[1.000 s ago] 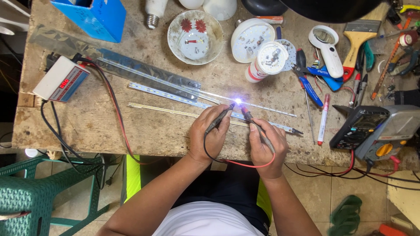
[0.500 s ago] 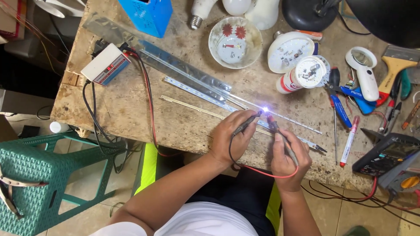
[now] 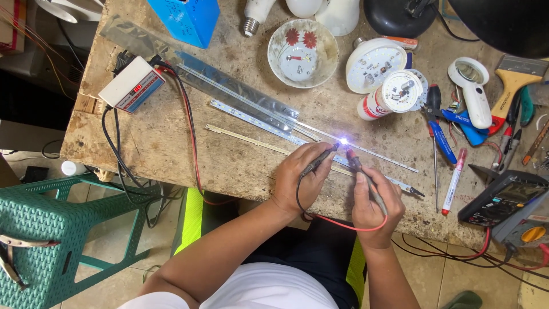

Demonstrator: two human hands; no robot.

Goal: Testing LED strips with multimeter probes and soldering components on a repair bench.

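My left hand [image 3: 300,177] grips a black test probe [image 3: 321,158] and my right hand [image 3: 374,205] grips a red test probe [image 3: 355,164]. Both tips touch a long thin LED strip [image 3: 269,123] lying diagonally on the worn wooden bench [image 3: 171,143]. One LED [image 3: 343,141] glows bright white at the tips. A red lead [image 3: 343,224] loops below my hands. Red and black wires run to a small white power supply box [image 3: 131,84] at the bench's left end.
More strips and a metal channel [image 3: 234,91] lie beside it. A flowered bowl [image 3: 303,52], bulb parts [image 3: 374,64], magnifier [image 3: 472,91], screwdrivers [image 3: 440,137], marker [image 3: 453,180] and multimeter [image 3: 500,197] crowd the right. A blue box [image 3: 186,18] stands behind; a green stool [image 3: 40,229] is left.
The view has swung so the bench sits further right and tilted. My hands and both probes stay on the same lit spot of the strip.
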